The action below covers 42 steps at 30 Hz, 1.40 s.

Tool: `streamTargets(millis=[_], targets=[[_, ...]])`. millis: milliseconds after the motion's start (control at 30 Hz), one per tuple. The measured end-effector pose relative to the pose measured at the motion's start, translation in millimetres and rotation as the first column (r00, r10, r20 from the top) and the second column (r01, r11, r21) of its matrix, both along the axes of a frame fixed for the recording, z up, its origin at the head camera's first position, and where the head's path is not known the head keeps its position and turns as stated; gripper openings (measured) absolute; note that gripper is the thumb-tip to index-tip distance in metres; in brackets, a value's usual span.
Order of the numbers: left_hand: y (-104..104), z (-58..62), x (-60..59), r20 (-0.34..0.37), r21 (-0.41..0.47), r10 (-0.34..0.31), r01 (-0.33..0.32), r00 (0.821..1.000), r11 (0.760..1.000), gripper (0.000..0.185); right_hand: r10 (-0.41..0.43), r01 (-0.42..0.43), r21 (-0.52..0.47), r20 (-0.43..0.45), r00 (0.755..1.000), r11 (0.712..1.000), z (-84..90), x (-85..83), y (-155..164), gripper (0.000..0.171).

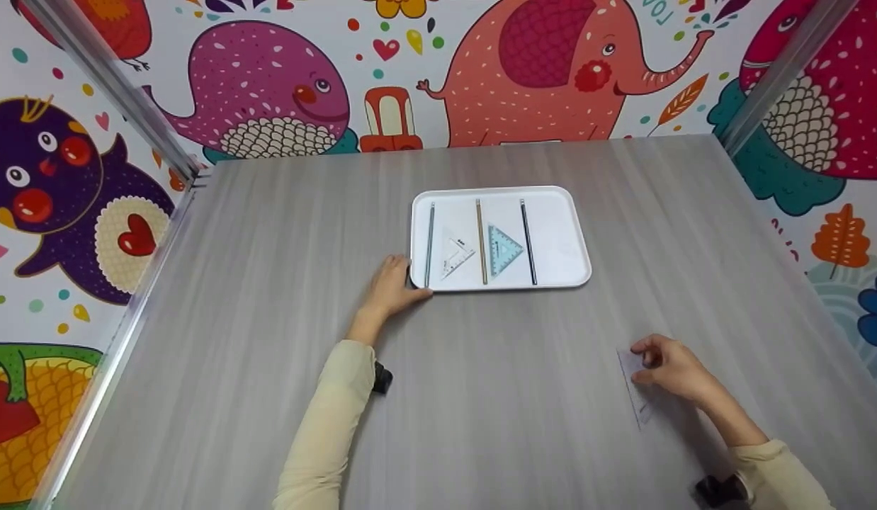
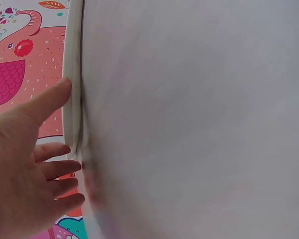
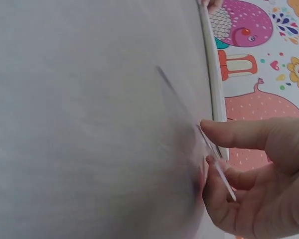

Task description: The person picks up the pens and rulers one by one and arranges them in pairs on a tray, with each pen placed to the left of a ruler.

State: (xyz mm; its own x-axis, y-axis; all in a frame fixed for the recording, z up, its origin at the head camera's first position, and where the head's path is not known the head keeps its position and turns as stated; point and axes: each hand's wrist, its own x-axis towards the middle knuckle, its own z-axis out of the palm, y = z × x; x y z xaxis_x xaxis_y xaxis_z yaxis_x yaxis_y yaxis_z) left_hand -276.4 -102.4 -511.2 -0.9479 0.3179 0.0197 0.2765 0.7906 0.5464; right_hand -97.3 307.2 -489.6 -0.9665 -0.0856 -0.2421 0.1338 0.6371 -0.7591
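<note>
In the head view, my left hand (image 1: 392,290) touches the near left corner of a white tray (image 1: 560,237). Its thumb lies against the rim, and the other fingers are spread fairly straight beside the tray in the left wrist view. My right hand (image 1: 672,368) pinches a clear plastic set square (image 1: 627,375) between thumb and fingers, to the right of the tray and nearer the camera. Edge-on in the right wrist view, the set square tilts over the table and its outline is faint. Fingers hide part of it.
In the tray lie a teal pencil (image 1: 429,244), a clear set square (image 1: 458,256), a yellow-brown pencil (image 1: 482,244), a blue set square (image 1: 506,251) and a dark pencil (image 1: 528,242). The grey table (image 1: 268,234) meets patterned walls, with metal posts at its far corners.
</note>
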Motion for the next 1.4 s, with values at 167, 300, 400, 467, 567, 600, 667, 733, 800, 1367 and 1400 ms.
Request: streamTargets(millis=[167, 300, 400, 467, 567, 600, 667, 733, 800, 1367, 1400], targets=[[1.1, 3.4, 0.8, 0.037, -0.008, 0.002, -0.002, 0.999, 1.0, 0.066, 0.026, 0.01, -0.251, 0.139, 0.99, 0.968, 1.5, -0.6, 7.0, 0.043], [1.4, 5.3, 1.6, 0.036, -0.04, 0.002, -0.001, 0.999, 0.999, 0.067, 0.066, -0.008, -0.312, 0.176, 0.982, 0.95, 0.5, -1.1, 10.6, 0.044], [1.4, 6.1, 2.5, 0.042, -0.05, 0.005, -0.003, 0.999, 0.999, 0.069, 0.095, -0.015, -0.37, 0.199, 0.975, 0.929, -0.7, -2.2, 12.3, 0.042], [1.4, 6.5, 2.9, 0.047, -0.046, 0.007, -0.004, 0.999, 0.999, 0.069, 0.114, -0.006, -0.432, 0.225, 0.968, 0.902, -0.8, -3.9, 12.7, 0.039], [1.3, 6.8, 3.4, 0.049, -0.032, 0.007, -0.006, 0.999, 0.999, 0.07, 0.14, 0.026, -0.542, 0.263, 0.955, 0.84, -0.1, -8.0, 12.5, 0.033], [1.3, 6.8, 3.5, 0.048, -0.027, 0.006, -0.005, 0.999, 1.0, 0.069, 0.15, 0.034, -0.577, 0.269, 0.951, 0.816, 0.3, -9.8, 12.3, 0.031], [1.4, 6.9, 3.4, 0.046, -0.022, 0.006, -0.005, 0.999, 1.0, 0.069, 0.164, 0.051, -0.636, 0.275, 0.947, 0.77, 1.9, -13.8, 11.3, 0.028], [1.5, 6.5, 3.2, 0.044, -0.027, 0.005, -0.004, 0.999, 1.0, 0.071, 0.173, 0.064, -0.689, 0.269, 0.947, 0.722, 3.8, -18.2, 9.9, 0.028], [1.6, 6.1, 2.9, 0.045, -0.035, 0.006, -0.004, 0.999, 0.999, 0.072, 0.177, 0.073, -0.725, 0.262, 0.949, 0.685, 6.1, -23.3, 7.9, 0.029], [1.2, 6.2, 2.5, 0.035, -0.041, 0.004, -0.003, 0.999, 0.999, 0.071, -0.005, 0.304, -0.754, 0.371, 0.929, 0.582, 32.6, -88.2, -8.8, 0.025], [1.1, 6.2, 2.5, 0.038, -0.039, 0.005, -0.003, 0.999, 0.999, 0.072, -0.013, 0.307, -0.75, 0.371, 0.929, 0.586, 33.8, -92.2, -9.7, 0.024]])
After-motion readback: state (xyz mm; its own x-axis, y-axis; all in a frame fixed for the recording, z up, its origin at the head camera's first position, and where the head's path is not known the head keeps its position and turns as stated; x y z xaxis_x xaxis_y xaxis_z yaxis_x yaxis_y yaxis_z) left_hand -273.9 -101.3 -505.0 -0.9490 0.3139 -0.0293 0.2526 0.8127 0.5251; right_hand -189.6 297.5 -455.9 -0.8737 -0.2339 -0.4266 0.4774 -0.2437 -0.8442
